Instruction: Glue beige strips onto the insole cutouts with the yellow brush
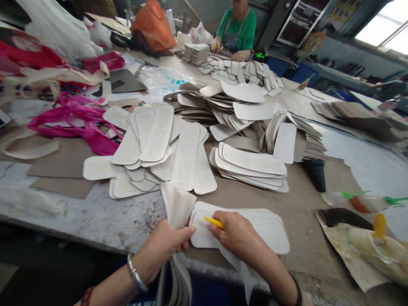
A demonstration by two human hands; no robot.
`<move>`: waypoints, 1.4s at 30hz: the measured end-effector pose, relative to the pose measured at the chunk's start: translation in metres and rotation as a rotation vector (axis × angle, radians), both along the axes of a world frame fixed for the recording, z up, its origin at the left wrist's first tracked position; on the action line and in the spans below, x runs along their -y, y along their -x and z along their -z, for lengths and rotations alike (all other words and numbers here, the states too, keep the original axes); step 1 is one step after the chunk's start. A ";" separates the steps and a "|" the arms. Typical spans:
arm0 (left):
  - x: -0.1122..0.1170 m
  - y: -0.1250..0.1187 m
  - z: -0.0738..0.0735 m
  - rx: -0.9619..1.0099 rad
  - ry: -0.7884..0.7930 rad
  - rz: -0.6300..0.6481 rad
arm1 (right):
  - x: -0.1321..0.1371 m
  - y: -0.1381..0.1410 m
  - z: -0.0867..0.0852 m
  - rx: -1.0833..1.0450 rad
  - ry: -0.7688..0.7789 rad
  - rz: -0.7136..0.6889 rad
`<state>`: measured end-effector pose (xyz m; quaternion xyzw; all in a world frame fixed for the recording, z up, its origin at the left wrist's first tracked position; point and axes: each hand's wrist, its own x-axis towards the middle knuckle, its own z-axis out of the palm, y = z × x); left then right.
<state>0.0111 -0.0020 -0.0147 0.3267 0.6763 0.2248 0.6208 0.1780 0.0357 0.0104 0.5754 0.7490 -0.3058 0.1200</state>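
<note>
My left hand is closed around a bundle of long white strips. The strips fan out above the fist, and their lower ends hang past the table edge. Between the fingers of my right hand is a slim yellow pointed tool, its tip towards the left; its exact kind is unclear. That hand rests over a stack of white rounded panels at the table's front. A pale strip hangs below my right hand; whether the fingers grip it is hidden.
Loose white panels and a neater stack lie just beyond my hands. At right are a black cone-shaped object and a bottle with a yellow top. Pink straps lie left. A person in green works across the table.
</note>
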 end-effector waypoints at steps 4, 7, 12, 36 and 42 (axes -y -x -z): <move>-0.005 -0.001 0.003 -0.065 -0.009 0.057 | 0.000 0.003 -0.003 0.043 -0.015 -0.016; -0.008 0.000 0.010 -0.134 -0.035 0.099 | 0.003 0.006 -0.004 0.063 -0.044 -0.032; -0.007 0.000 0.021 -0.240 -0.094 0.145 | 0.015 -0.009 -0.015 0.078 -0.094 -0.016; -0.003 -0.004 0.004 -0.235 -0.051 0.120 | 0.047 -0.109 0.006 0.412 -0.402 0.378; -0.001 -0.002 0.006 -0.283 -0.072 0.159 | 0.046 -0.112 0.012 0.406 -0.388 0.358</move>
